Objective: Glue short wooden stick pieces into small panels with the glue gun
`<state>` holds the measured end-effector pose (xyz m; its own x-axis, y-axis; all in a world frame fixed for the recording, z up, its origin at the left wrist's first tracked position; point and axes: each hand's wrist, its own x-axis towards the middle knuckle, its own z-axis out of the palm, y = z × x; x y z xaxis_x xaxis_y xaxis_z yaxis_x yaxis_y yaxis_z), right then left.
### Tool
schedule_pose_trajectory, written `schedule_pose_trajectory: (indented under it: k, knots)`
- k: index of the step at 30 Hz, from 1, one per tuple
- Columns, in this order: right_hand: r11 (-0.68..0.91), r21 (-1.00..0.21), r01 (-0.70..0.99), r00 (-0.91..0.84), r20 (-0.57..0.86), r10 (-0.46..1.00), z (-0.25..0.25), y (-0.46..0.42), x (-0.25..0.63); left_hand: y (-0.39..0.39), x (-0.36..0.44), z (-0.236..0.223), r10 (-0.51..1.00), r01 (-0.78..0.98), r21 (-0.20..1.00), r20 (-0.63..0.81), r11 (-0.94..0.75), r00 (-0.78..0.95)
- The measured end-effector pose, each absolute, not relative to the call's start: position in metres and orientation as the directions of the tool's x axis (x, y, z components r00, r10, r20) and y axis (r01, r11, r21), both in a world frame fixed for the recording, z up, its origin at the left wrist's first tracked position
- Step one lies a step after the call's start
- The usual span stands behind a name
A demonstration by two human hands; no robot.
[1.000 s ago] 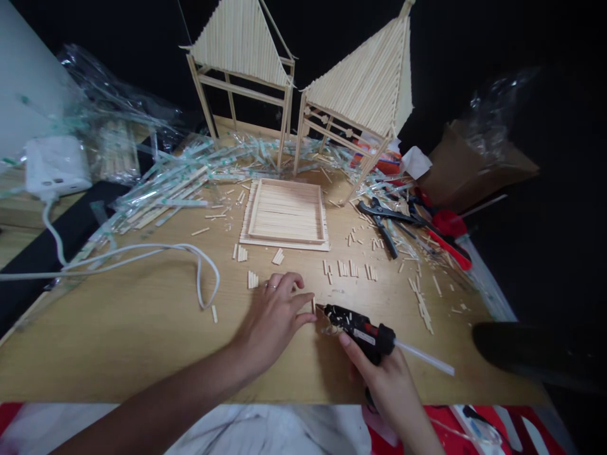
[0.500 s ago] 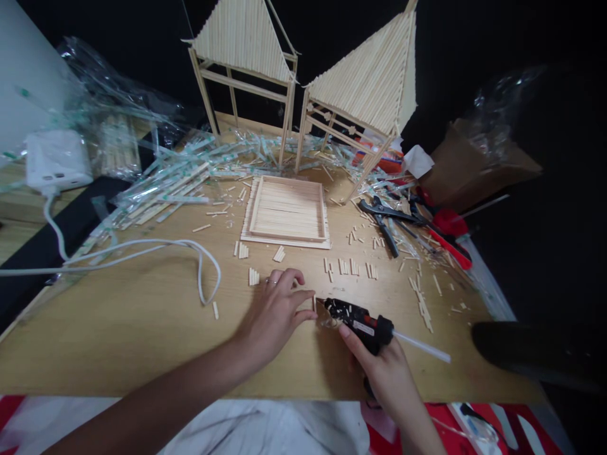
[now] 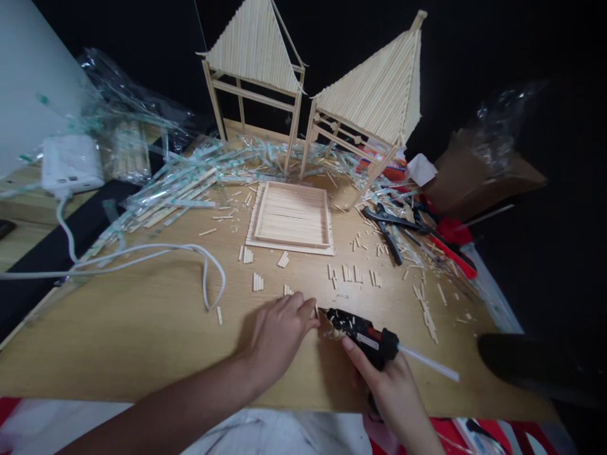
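Note:
Between the thumb and finger of my left hand (image 3: 282, 335) is pinched a short wooden stick piece (image 3: 317, 311). My right hand (image 3: 386, 385) is wrapped round the handle of a black glue gun (image 3: 360, 332), whose nozzle points left and meets or nearly meets that piece. A clear glue stick (image 3: 429, 362) pokes out of the gun's back. Just beyond my hands lie small groups of cut stick pieces (image 3: 258, 282), one partly hidden behind my left fingers. Farther back rests a shallow tray of wooden sticks (image 3: 290, 248).
Two stick-built models, a left one (image 3: 256, 54) and a right one (image 3: 372, 88), stand at the back. Plastic wrappers (image 3: 190, 170) heap at left, by a white charger (image 3: 71, 164) and its looped cable (image 3: 203, 253). Black cutters (image 3: 386, 227) and a cardboard box (image 3: 478, 177) are at right.
My left fingers have curled in closer around the stick piece, and a small group of pieces now shows behind them. The glue gun stays at the piece. The whole view has shifted slightly.

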<state>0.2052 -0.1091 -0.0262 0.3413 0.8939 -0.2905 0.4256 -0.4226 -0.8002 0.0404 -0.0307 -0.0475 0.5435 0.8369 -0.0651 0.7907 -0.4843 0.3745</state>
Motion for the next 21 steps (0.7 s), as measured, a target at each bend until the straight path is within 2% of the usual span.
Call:
schedule_pose_trajectory:
  k: [6,13,21]
  knots:
    - [-0.463,-0.769,0.44,0.368,-0.316,0.874,-0.0241,-0.1139,0.2044,-0.0391,0.0438,-0.0457,0.821,0.839,0.326,-0.236,-0.437,0.519]
    - [-0.48,-0.772,0.417,0.344,-0.355,0.869,-0.0227,-0.1118,0.2075,-0.0378,0.0439,-0.0451,0.835,0.841,0.347,-0.223,-0.414,0.503]
    - [-0.484,-0.752,0.447,0.29,-0.391,0.874,-0.0248,-0.106,0.2108,-0.036,0.0407,-0.0487,0.851,0.822,0.382,-0.146,-0.422,0.505]
